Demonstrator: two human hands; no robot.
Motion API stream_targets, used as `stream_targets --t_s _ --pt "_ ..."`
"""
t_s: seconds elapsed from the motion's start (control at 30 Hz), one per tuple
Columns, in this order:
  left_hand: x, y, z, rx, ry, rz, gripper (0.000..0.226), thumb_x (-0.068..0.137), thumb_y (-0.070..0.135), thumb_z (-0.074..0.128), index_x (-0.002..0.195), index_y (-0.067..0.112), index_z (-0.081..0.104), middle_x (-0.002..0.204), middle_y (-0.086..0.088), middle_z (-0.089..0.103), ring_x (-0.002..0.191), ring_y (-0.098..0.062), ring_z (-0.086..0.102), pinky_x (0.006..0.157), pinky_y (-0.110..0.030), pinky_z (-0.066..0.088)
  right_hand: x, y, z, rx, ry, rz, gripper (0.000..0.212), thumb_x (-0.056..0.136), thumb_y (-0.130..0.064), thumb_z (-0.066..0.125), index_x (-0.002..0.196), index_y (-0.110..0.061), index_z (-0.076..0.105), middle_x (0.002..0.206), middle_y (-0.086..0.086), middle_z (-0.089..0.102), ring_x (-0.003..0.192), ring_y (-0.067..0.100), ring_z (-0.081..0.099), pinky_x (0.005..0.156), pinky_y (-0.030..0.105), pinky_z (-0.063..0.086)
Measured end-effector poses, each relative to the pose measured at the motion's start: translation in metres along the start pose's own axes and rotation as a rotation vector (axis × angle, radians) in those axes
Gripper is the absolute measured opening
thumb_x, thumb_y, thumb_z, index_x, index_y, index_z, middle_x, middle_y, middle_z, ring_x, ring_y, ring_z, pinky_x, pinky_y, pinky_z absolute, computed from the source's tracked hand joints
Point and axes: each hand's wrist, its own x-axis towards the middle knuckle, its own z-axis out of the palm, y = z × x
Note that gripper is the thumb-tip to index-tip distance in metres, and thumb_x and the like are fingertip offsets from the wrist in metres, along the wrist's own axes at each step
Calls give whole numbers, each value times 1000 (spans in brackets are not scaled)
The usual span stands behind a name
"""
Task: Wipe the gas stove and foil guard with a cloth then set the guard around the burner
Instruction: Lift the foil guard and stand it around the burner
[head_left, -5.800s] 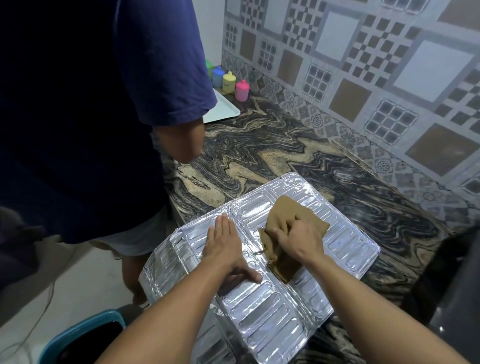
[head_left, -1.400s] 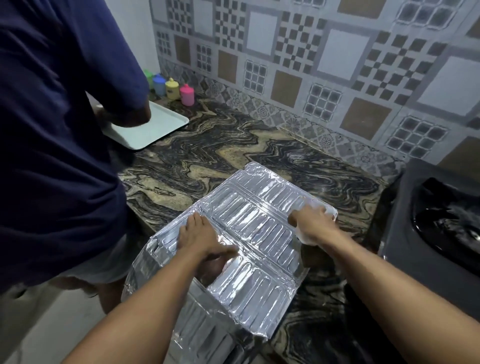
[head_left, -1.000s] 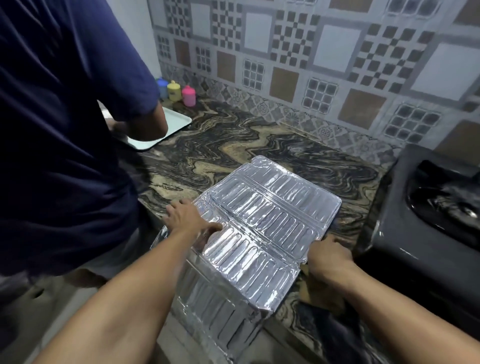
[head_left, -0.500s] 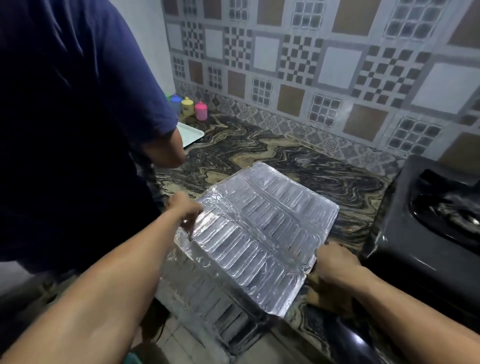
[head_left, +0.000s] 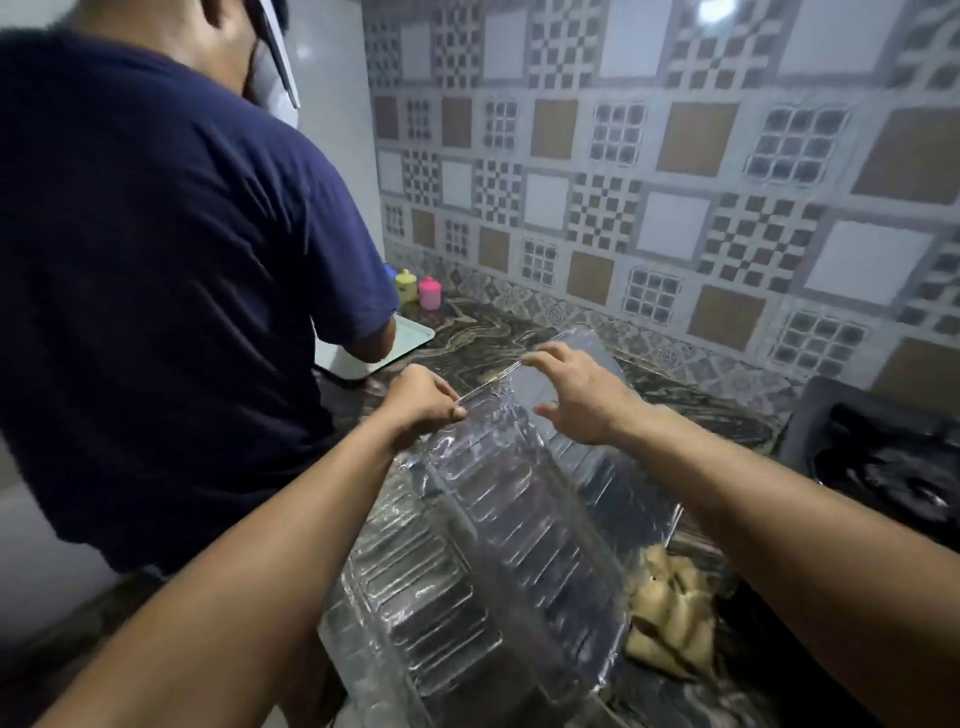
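Observation:
The ribbed silver foil guard (head_left: 493, 545) is raised off the marble counter, its folded panels hanging down toward me. My left hand (head_left: 423, 402) pinches its top edge at the left. My right hand (head_left: 576, 397) holds the same edge further right, fingers curled over it and thumb below. The tan cloth (head_left: 672, 608) lies crumpled on the counter beside the guard's lower right side. The black gas stove (head_left: 883, 457) sits at the right edge of the view.
A person in a navy shirt (head_left: 156, 260) stands close on my left, an arm over a white tray (head_left: 410, 338). Small yellow and pink containers (head_left: 418, 288) stand by the tiled wall. The marble counter (head_left: 701, 410) stretches between guard and stove.
Both hands lifted the foil guard from lying flat on the counter to hanging upright. My right hand left the cloth, which now lies on the counter. My view tilted upward.

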Motion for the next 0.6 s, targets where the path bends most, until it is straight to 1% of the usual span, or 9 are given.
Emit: stream_targets --t_s 0.07,0.17,0.23,0.27,0.33,0.43,0.47,0.53,0.6 --pt "-8 8 -3 -28 -7 9 13 75 12 81 84 6 75 57 -3 62 42 -3 42 45 -17 32 15 -17 -13 -39 -15 -105 62 90 -21 60 146 -28 34 154 -2 29 138 24 27 112 42 31" --pt "-19 13 -8 -107 -12 33 10 72 11 83 76 9 74 79 -16 74 52 -7 51 59 -19 42 29 -32 -28 -157 -101 -133 48 91 -23 56 136 -35 46 144 -6 46 135 23 32 106 45 32" --pt "-27 14 -14 -164 -55 59 12 70 13 85 73 12 73 78 -11 72 65 -11 56 69 -23 45 33 -38 -39 -221 -147 -131 23 88 -26 61 109 -35 62 115 -7 64 117 22 50 96 43 34" --pt "-34 13 -19 -191 -89 79 13 70 15 85 76 11 74 76 -8 71 68 -11 56 69 -23 44 32 -40 -44 -232 -153 -135 10 86 -26 65 93 -33 64 97 -8 66 104 20 56 90 39 37" --pt "-47 10 -30 -240 -173 142 21 73 24 83 85 9 77 81 -6 73 73 -10 57 72 -24 44 29 -43 -55 -210 -160 -155 14 83 -24 70 75 -29 60 71 -14 58 80 15 56 74 29 38" --pt "-62 -7 -49 -230 -265 156 40 68 51 80 89 17 79 90 3 76 80 -4 61 79 -22 47 20 -45 -75 -177 -153 -205 25 82 -14 70 63 -23 57 57 -13 51 55 5 47 48 12 33" --pt "-63 -16 -56 -217 -287 148 49 61 60 79 89 20 79 88 6 75 80 -3 61 78 -22 46 17 -47 -83 -191 -139 -223 28 82 -13 69 60 -24 55 57 -12 51 53 4 46 46 11 33" --pt "-63 -35 -70 -174 -318 115 60 49 64 82 89 20 78 84 6 72 79 -6 57 75 -25 43 15 -49 -98 -246 -83 -248 29 82 -11 67 59 -28 58 60 -10 57 59 11 54 56 20 45" --pt "-63 -55 -81 -104 -316 73 52 54 47 89 91 13 76 80 3 67 76 -8 55 70 -24 42 15 -47 -112 -291 -13 -232 18 81 -11 65 72 -25 70 70 -5 66 68 18 61 66 29 53"
